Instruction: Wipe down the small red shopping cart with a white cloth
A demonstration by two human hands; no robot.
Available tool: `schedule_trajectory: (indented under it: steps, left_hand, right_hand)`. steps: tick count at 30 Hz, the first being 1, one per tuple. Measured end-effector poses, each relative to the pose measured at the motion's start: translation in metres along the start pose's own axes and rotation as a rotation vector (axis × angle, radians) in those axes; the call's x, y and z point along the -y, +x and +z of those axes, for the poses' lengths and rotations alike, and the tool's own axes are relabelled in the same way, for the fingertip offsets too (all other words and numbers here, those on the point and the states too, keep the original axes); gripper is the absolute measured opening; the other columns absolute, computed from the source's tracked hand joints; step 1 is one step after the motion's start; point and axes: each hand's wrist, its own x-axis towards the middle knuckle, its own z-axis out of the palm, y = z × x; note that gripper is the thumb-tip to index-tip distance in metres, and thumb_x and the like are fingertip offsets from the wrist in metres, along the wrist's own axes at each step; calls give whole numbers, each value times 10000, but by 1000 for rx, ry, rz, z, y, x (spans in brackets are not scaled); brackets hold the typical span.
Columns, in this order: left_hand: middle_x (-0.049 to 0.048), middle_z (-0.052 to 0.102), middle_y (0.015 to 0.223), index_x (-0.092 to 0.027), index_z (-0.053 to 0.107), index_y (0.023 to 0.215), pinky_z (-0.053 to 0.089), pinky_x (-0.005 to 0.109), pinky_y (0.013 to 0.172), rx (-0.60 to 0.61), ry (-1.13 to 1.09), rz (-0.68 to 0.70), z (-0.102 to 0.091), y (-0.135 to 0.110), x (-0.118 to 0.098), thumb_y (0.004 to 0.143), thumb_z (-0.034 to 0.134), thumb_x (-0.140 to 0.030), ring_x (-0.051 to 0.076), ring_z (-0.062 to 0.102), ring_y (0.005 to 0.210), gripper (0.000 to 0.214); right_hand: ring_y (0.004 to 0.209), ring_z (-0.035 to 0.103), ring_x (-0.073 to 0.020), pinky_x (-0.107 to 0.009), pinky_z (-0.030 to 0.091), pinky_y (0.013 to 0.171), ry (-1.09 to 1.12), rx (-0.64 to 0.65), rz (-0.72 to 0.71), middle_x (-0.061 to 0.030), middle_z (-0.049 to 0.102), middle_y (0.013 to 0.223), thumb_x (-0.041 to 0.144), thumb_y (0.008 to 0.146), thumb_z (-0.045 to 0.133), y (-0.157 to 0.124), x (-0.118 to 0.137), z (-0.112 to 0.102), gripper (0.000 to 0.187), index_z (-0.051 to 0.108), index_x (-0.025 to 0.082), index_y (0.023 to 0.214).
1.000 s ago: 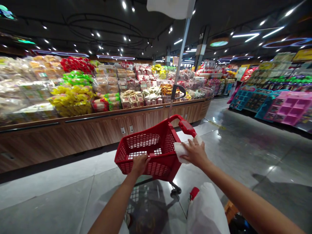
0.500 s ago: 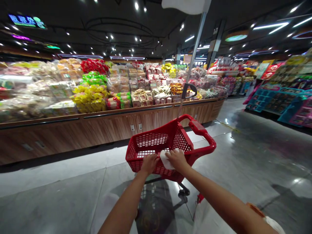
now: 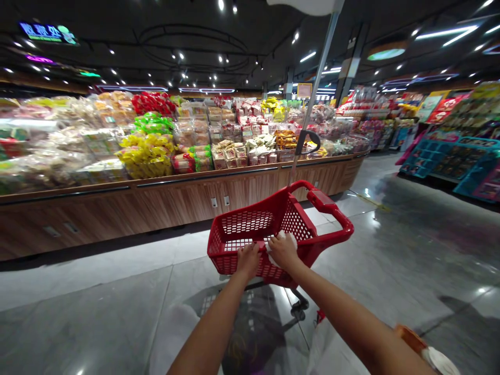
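Gripping the near rim of a red basket [image 3: 297, 223] with the left hand [image 3: 248, 260], fingers curled over the plastic mesh. Cupping a white cloth [image 3: 278, 236] with the right hand [image 3: 284, 252], palm down and fingers bent, only slivers of cloth showing around the palm, pressed against the basket's near wall, just beside the left hand. Both hands sitting at the near edge of the basket, well apart from its red handle [image 3: 330, 204] at the far end. Rising from the basket's far corner, a metal pole [image 3: 315, 88] with a black hook [image 3: 307, 141] partway up and a white flag [image 3: 304, 4] cut off by the top of the view. Showing below the basket, a caster [image 3: 300, 305] over a gray tile floor [image 3: 89, 307], with a blurred white bag [image 3: 324, 349] near the right arm. Stretching along the left, a wood-fronted display [image 3: 175, 205] piled with bagged snacks, among them yellow packs [image 3: 146, 156], green packs [image 3: 153, 124] and red packs [image 3: 153, 103]. Standing across the aisle on the right, teal racks [image 3: 429, 164].
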Motion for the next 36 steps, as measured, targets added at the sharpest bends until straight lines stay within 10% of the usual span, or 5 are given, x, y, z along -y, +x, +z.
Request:
schedule_trajectory:
  steps: [9,20,31,36]
  left_hand:
    - [71,607,1209,-205,555,1149,320,376,957,21,-38,41,-8,-6,1,917,399,-202,244,502,1137,280]
    - [99,609,1211,-188,543,1221,336,362,944,40,-51,-24,4,-9,-25,903,335,-102,244,503,1143,389]
    - [69,612,1186,-211,548,1147,318,370,951,17,-33,60,-9,-4,-3,928,367,-205,240,514,1112,284]
    - [61,606,1213,-235,521,1182,294,385,964,28,-58,11,-3,1,-13,923,364,-201,242,492,1146,305]
  right_hand:
    - [936,587,-236,-306,382,719,-27,119,-75,-83,658,996,413,874,580,-31,-65,-25,272,617,222,1063]
    - [909,607,-223,-306,404,726,53,129,-113,-100,675,987,333,908,508,-10,-12,-5,245,631,211,1080]
    - [977,556,-255,-337,348,747,-101,117,-56,-106,658,1003,350,894,546,-51,-104,-38,225,633,224,1058]
    - [954,548,-268,-365,331,739,-108,101,25,-116,654,990,288,902,518,-47,-89,-32,184,642,201,1007]
